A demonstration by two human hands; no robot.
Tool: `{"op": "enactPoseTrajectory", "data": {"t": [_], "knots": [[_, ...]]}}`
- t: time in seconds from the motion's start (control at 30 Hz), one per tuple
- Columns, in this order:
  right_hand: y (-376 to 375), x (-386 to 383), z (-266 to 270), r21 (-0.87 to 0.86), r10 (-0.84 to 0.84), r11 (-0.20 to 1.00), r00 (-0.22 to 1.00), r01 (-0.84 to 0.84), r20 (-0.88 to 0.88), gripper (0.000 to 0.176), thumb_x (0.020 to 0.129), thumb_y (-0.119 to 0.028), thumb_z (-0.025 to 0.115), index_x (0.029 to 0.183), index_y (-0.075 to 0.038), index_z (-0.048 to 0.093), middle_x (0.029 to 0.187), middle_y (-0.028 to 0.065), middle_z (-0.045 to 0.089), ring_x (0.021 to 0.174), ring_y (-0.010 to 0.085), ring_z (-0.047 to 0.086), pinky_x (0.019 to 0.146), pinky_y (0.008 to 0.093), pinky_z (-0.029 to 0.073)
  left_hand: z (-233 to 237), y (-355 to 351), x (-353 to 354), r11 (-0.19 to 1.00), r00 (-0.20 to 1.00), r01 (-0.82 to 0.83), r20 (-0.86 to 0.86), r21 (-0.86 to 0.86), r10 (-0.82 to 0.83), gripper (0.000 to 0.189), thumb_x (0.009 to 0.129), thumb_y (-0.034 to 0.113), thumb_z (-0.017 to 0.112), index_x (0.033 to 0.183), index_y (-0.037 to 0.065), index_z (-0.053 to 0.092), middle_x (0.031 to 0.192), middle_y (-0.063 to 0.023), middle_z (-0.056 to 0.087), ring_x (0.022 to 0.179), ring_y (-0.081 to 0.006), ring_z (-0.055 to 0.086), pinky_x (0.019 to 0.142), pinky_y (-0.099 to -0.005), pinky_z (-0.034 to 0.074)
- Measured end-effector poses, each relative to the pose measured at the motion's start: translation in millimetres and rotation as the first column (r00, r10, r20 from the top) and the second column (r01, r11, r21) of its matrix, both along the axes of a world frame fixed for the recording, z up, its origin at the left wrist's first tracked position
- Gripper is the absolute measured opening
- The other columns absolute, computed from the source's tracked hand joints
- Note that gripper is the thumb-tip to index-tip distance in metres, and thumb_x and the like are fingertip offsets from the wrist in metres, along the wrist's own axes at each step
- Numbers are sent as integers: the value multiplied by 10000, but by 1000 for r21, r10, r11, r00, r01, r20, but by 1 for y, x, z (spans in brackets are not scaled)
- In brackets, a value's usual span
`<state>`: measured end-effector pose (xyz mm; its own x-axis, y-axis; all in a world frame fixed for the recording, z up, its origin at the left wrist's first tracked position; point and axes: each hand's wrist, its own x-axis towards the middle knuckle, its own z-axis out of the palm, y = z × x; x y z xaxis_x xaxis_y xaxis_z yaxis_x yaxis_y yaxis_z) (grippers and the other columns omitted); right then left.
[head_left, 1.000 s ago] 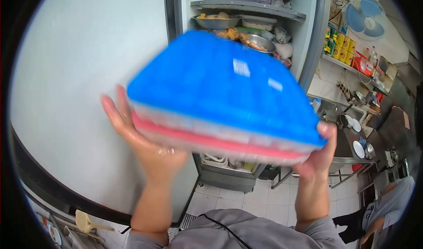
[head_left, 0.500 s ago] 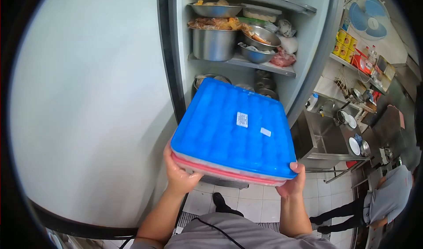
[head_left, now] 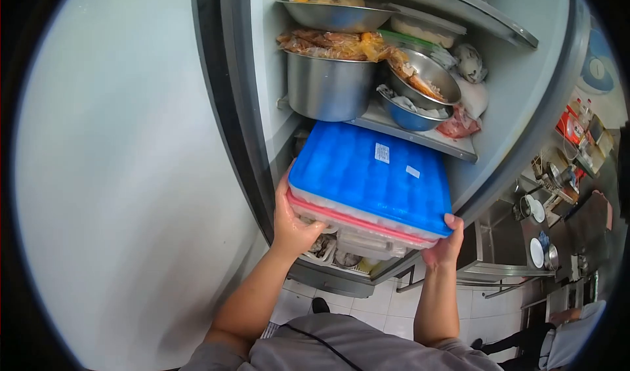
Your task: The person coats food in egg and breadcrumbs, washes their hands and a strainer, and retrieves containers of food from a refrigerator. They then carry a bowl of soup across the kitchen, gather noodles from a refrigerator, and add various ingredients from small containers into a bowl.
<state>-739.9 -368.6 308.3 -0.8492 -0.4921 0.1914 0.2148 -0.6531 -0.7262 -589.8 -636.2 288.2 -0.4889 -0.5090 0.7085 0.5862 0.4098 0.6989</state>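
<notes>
A stack of flat plastic boxes, one with a blue lid bearing two white labels and a pink layer beneath, is held level between my hands. My left hand grips its left front corner, the thumb pressed along the front side. At the right front corner my right hand holds it, thumb on the lid's edge and fingers underneath. The far end of the stack lies below the fridge's middle shelf. What is under its rear part is hidden.
On the shelf stand a large steel pot and steel bowls with bagged food. A grey fridge door fills the left. Containers show below the stack. At right are a sink counter and another person.
The fridge shelves are nearer, and the blue-lidded stack has moved forward, its far end now below the middle shelf. Both my hands still hold it.
</notes>
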Motion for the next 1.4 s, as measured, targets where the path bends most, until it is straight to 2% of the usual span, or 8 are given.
{"op": "enactPoseTrajectory", "data": {"t": [0.27,0.53,0.67,0.83,0.9,1.0,1.3,1.4], "knots": [[-43,-85,5,-26,-9,1000,985,14,170,547,841,-372,682,1254,-19,618,1276,140,655,1167,324,618,1053,466,473,15,-30,-68,997,998,-61,-2,-45,61,1028,696,-67,800,1573,20,272,1544,-180,422,1439,-293,427,1190,-410,352],[-95,-150,16,-57,-105,993,994,105,6,617,1039,-517,496,1455,-62,494,1473,124,540,1332,311,544,1128,491,451,30,-41,-100,939,938,-325,88,-112,335,980,677,-92,788,1536,-11,325,1411,-194,542,1305,-284,550,1115,-388,434],[-115,-190,15,-81,-46,995,994,54,94,618,1019,-500,543,1453,-63,498,1468,134,543,1324,319,548,1121,512,466,19,-61,-120,949,948,-305,71,-79,311,948,681,-61,802,1516,-16,356,1386,-245,547,1292,-309,562,1089,-395,450],[-130,-200,5,-48,-12,999,999,13,36,606,1000,-446,592,1451,-52,500,1452,162,553,1301,344,565,1098,537,490,32,-36,-121,841,851,-494,76,-220,520,798,732,53,809,1451,25,463,1393,-252,515,1297,-413,512,1105,-505,395],[-136,-227,-6,-45,78,996,994,-75,79,609,1006,-459,571,1451,-49,499,1448,164,556,1293,350,572,1083,553,498,23,-4,-109,565,786,-559,-170,-607,595,701,758,189,816,1394,81,543,1395,-211,524,1311,-380,486,1101,-561,353],[-159,-250,-14,-25,168,986,978,-166,121,618,1020,-486,525,1452,-44,497,1445,169,559,1282,362,582,1061,583,505,10,22,-106,605,830,-152,231,-782,508,398,767,267,816,1118,104,720,1255,-140,608,1336,-323,462,1100,-525,302],[-173,-232,12,177,-48,984,959,-2,278,627,1027,-522,452,1464,-74,495,1475,174,538,1319,366,549,1102,608,438,0,15,-112,577,818,-226,169,-784,550,250,765,272,802,899,85,704,1072,-71,647,1242,-269,510,934,-431,362],[-172,-242,4,234,-10,972,992,-21,128,652,1026,-549,436,1455,-63,506,1497,157,524,1363,337,512,1152,570,398,-2,14,-110,604,824,-216,189,-767,534,257,758,280,806,893,87,701,1063,-65,646,1218,-260,521,921,-420,369]]}}
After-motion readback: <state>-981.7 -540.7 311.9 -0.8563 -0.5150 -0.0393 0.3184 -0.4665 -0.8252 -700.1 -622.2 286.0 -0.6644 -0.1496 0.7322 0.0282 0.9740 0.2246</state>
